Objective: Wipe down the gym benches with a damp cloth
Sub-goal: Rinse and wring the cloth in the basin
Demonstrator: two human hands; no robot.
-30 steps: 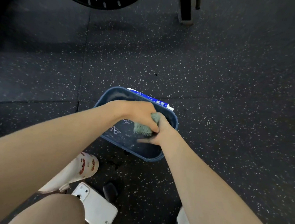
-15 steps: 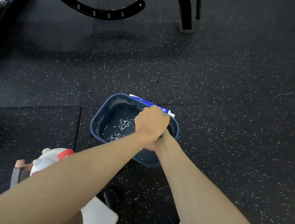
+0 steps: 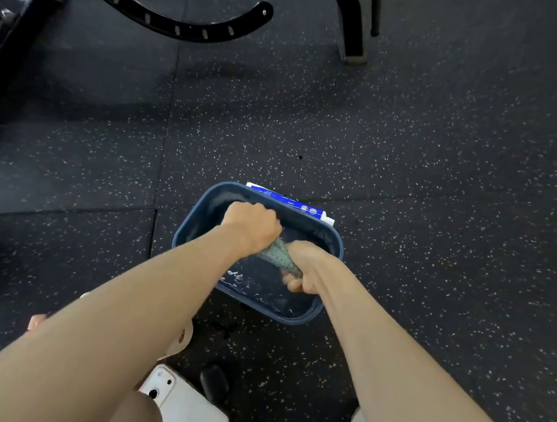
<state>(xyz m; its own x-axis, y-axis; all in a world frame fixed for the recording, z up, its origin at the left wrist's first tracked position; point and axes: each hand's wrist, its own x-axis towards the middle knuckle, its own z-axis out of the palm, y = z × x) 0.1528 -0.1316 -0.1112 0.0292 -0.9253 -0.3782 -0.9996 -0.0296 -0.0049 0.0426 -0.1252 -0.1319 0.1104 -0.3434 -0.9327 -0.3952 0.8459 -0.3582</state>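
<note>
Left hand (image 3: 252, 228) grips the cloth (image 3: 280, 256) at 11 o'clock, right hand (image 3: 305, 270) at 5 o'clock, both fisted over the basin (image 3: 334, 246). Twist opposite ways, keeping drips inside.

White phone (image 3: 185, 411), blue box (image 3: 288, 202), speckled flr (image 3: 443, 158)

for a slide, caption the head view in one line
Left hand and right hand wring a cloth over a blue basin.
</note>
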